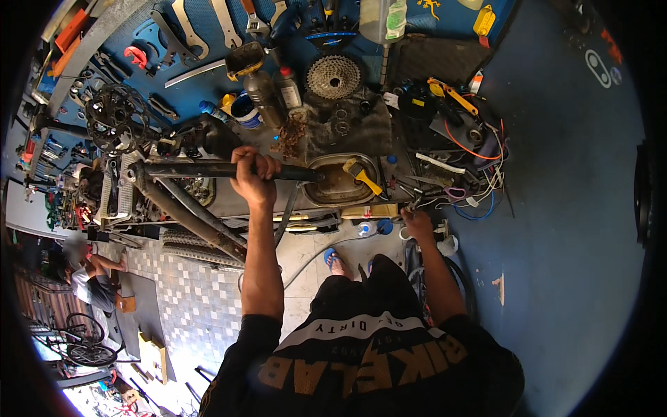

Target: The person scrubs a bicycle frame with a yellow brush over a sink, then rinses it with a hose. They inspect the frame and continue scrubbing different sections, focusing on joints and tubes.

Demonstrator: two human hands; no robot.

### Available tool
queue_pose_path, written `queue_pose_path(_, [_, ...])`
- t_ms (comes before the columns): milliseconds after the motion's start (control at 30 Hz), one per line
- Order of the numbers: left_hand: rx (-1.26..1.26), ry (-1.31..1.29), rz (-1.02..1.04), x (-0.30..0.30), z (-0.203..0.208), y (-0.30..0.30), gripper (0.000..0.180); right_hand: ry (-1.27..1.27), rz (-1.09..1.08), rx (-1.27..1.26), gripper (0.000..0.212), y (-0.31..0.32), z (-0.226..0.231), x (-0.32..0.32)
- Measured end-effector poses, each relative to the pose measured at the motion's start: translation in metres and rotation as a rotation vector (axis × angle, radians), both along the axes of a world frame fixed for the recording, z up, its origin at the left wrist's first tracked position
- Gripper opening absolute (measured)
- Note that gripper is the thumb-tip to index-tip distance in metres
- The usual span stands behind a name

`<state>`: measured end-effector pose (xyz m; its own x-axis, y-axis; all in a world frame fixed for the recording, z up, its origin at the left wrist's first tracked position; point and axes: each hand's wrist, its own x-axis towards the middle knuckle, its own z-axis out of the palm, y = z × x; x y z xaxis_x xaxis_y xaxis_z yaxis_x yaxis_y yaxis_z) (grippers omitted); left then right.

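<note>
My left hand (256, 174) is wrapped round a dark tube of a bare bicycle frame (191, 221), held up over the front of the workbench. The tube's far end reaches over the rim of an oval metal tray (321, 197), which holds brownish liquid. A brush with a yellow handle (369, 183) lies across that tray, bristles inward. At the bench's front edge, right of the tray, my right hand (418, 224) has its fingers closed near some small metal tools. What they hold is too small to make out.
A large cassette (333, 76), a dark bottle (262, 96) and a blue tub (244, 111) stand at the bench's back. Cables and tools pile up around purple-handled scissors (455, 193) at right. Tyres (198, 249) lie below the bench. A person (101, 288) sits far left near a bicycle (90, 354).
</note>
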<state>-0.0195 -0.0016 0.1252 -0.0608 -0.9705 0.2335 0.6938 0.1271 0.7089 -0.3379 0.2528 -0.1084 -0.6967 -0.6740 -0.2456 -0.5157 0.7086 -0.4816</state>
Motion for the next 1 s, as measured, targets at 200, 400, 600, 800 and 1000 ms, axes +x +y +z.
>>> queue_pose_path(200, [0.067, -0.033, -0.017, -0.027, -0.018, -0.003, 0.011, -0.086, 0.366, 0.081, 0.052, -0.005, 0.104, 0.035])
queue_pose_path(400, [0.074, -0.077, 0.014, -0.054, -0.03, -0.005, 0.008, 0.269, 0.409, -0.131, 0.054, -0.077, 0.139, 0.066])
queue_pose_path(600, [0.124, -0.062, 0.14, -0.074, -0.035, 0.002, 0.01, 0.183, 0.637, -0.031, 0.047, -0.101, 0.139, 0.049])
queue_pose_path(800, [0.173, -0.129, 0.202, -0.081, -0.04, 0.001, 0.007, 0.034, 0.623, -0.522, 0.037, -0.123, 0.144, 0.024])
queue_pose_path(1000, [0.317, -0.093, 0.319, -0.08, -0.035, 0.0, 0.008, -0.18, 0.609, -0.603, 0.034, -0.152, 0.142, 0.025])
